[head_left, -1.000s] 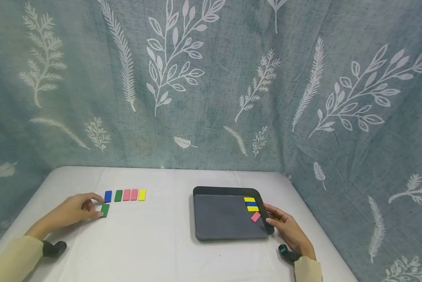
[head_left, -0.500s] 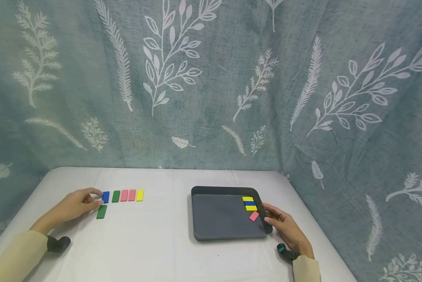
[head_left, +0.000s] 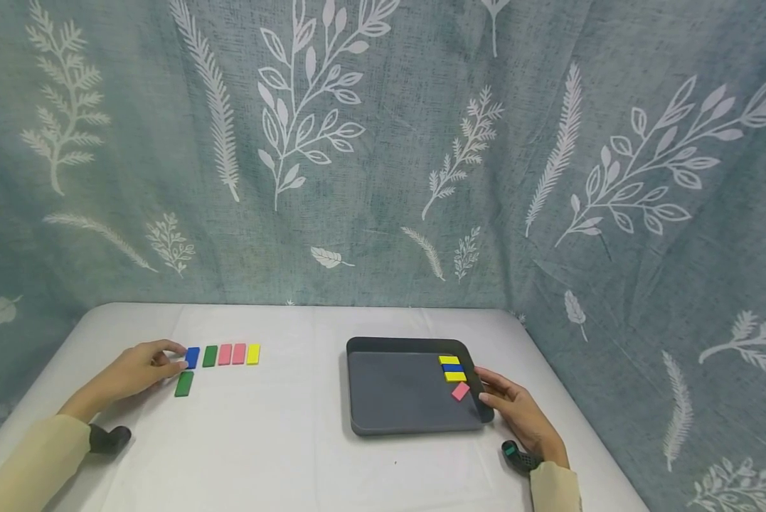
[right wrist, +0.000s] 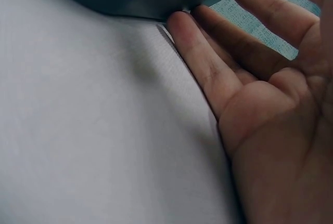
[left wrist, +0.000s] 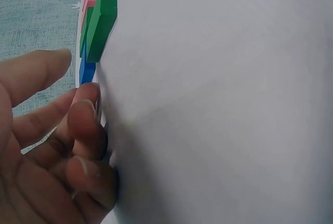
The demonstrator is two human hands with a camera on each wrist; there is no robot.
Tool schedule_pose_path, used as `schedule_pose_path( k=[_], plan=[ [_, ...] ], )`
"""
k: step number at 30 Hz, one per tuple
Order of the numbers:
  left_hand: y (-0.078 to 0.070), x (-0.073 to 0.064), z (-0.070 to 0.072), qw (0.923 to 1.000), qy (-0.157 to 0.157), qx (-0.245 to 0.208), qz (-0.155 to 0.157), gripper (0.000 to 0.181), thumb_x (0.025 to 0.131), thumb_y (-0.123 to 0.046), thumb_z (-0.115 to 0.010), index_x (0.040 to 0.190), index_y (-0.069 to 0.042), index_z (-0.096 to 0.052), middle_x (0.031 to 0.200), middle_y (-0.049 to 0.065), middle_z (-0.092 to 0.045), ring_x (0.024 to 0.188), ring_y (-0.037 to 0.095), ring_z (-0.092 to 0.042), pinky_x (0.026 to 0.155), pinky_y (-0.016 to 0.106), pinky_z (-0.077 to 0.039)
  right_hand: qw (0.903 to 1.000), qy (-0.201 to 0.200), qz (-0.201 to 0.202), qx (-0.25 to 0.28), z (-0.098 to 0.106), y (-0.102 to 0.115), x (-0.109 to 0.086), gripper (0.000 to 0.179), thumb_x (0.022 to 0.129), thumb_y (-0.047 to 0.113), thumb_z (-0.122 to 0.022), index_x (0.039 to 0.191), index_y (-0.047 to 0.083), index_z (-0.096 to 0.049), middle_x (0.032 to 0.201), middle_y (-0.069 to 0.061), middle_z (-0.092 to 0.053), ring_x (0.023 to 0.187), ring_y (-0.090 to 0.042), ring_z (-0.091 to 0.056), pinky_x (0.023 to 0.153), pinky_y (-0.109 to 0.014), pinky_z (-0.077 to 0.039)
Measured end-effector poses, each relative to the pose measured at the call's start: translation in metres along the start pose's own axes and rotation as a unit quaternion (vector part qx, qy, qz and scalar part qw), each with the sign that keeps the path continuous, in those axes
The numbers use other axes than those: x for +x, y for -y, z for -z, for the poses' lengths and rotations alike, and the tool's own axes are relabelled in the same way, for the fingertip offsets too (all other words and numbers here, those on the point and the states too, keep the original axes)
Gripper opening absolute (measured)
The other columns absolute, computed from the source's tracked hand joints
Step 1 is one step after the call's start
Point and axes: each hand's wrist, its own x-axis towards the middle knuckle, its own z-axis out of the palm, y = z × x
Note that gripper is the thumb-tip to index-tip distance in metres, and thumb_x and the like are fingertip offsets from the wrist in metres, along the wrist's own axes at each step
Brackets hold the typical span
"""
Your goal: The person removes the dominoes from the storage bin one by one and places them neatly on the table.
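Observation:
My left hand (head_left: 133, 370) has its fingertips at the left edge of a blue domino-like block (head_left: 193, 358). In the left wrist view the thumb (left wrist: 41, 73) shows a small gap to the blue block (left wrist: 86, 72), and a fingertip meets its near end. A green block (head_left: 183, 384) lies just in front of the blue one. Rightward in the row are another green block (head_left: 210, 355), two pink blocks (head_left: 232, 354) and a yellow block (head_left: 253, 354). My right hand (head_left: 523, 416) holds the right rim of a dark grey tray (head_left: 415, 430), its fingers outside the wall.
Inside the tray at right lie two yellow blocks (head_left: 449, 360) with a blue block (head_left: 453, 368) between them, and a tilted pink block (head_left: 461, 391). A white cloth covers the table (head_left: 261, 455). Behind and to the right hangs a leaf-patterned curtain (head_left: 383, 142).
My left hand has shifted from the front green block to the blue block behind it. The right hand stays at the tray's rim. The view has shifted slightly.

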Motion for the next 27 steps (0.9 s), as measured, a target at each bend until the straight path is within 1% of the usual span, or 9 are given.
schedule_pose_path(
  k=[4,7,10,12,15,17,22,24,27],
  plan=[
    [-0.003,-0.002,0.001,1.0,0.001,-0.002,0.004,0.051,0.101,-0.032,-0.068,0.135,0.005,-0.056,0.087,0.006,-0.056,0.076,0.021,-0.055,0.065,0.036,-0.045,1.0,-0.002,-0.001,-0.003,0.0,-0.001,0.001,0.064,0.096,0.017,-0.075,0.154,0.012,-0.047,0.16,-0.01,-0.04,0.139,-0.026,-0.048,0.102,-0.024,-0.047],
    [-0.008,-0.004,0.003,1.0,-0.002,-0.008,0.0,0.05,0.102,-0.031,-0.067,0.135,0.005,-0.056,0.087,0.007,-0.057,0.075,0.021,-0.055,0.064,0.036,-0.045,1.0,-0.001,0.002,-0.004,0.0,-0.001,0.001,0.064,0.097,0.017,-0.074,0.154,0.012,-0.047,0.16,-0.01,-0.04,0.138,-0.025,-0.048,0.102,-0.024,-0.047],
    [-0.016,-0.003,0.004,0.9998,-0.01,-0.013,-0.008,0.049,0.102,-0.029,-0.067,0.136,0.004,-0.055,0.089,0.008,-0.059,0.074,0.021,-0.055,0.063,0.036,-0.046,1.0,-0.002,0.004,-0.008,0.0,-0.002,0.001,0.064,0.097,0.017,-0.074,0.154,0.011,-0.047,0.16,-0.011,-0.04,0.137,-0.024,-0.05,0.101,-0.024,-0.047],
    [-0.023,0.001,0.004,0.9997,-0.013,-0.016,-0.012,0.049,0.101,-0.03,-0.067,0.137,0.002,-0.056,0.091,0.009,-0.06,0.073,0.022,-0.055,0.061,0.036,-0.047,0.9999,-0.005,0.004,-0.009,0.0,-0.001,0.001,0.063,0.097,0.017,-0.074,0.154,0.011,-0.047,0.16,-0.012,-0.04,0.136,-0.023,-0.05,0.101,-0.024,-0.048],
    [-0.038,0.009,0.004,0.9994,-0.011,-0.024,-0.021,0.049,0.101,-0.03,-0.067,0.138,-0.001,-0.056,0.095,0.01,-0.061,0.074,0.022,-0.055,0.06,0.036,-0.048,0.9999,-0.008,-0.001,-0.011,0.0,-0.001,0.001,0.063,0.097,0.017,-0.074,0.154,0.012,-0.048,0.16,-0.011,-0.041,0.135,-0.022,-0.051,0.101,-0.024,-0.048],
    [-0.048,0.015,0.002,0.999,-0.006,-0.03,-0.033,0.049,0.102,-0.031,-0.067,0.139,-0.002,-0.056,0.098,0.011,-0.062,0.074,0.023,-0.057,0.062,0.036,-0.049,0.9999,-0.01,-0.006,-0.008,0.0,-0.001,0.002,0.063,0.096,0.017,-0.075,0.153,0.014,-0.049,0.16,-0.008,-0.041,0.135,-0.021,-0.051,0.101,-0.024,-0.048],
    [-0.078,0.03,-0.005,0.9954,0.008,-0.053,-0.08,0.047,0.102,-0.034,-0.067,0.138,-0.005,-0.058,0.1,0.014,-0.064,0.074,0.027,-0.06,0.064,0.039,-0.051,1.0,0.0,-0.003,0.006,0.001,-0.001,0.003,0.064,0.096,0.016,-0.075,0.154,0.014,-0.048,0.16,-0.008,-0.04,0.138,-0.024,-0.049,0.102,-0.025,-0.048],
    [-0.091,0.036,-0.009,0.9932,0.01,-0.059,-0.1,0.044,0.102,-0.032,-0.067,0.136,-0.006,-0.06,0.099,0.013,-0.064,0.073,0.028,-0.06,0.063,0.039,-0.052,0.9999,0.005,0.001,0.012,0.002,-0.001,0.003,0.065,0.096,0.015,-0.075,0.154,0.012,-0.047,0.161,-0.01,-0.039,0.138,-0.026,-0.048,0.102,-0.025,-0.048],
    [-0.11,0.046,-0.018,0.9907,0.013,-0.06,-0.121,0.039,0.102,-0.032,-0.067,0.133,-0.01,-0.062,0.1,0.01,-0.064,0.077,0.027,-0.059,0.067,0.038,-0.051,0.9998,0.005,0.003,0.018,0.004,-0.002,0.002,0.065,0.096,0.014,-0.075,0.154,0.012,-0.047,0.16,-0.011,-0.04,0.138,-0.028,-0.048,0.102,-0.025,-0.048]
  ],
)
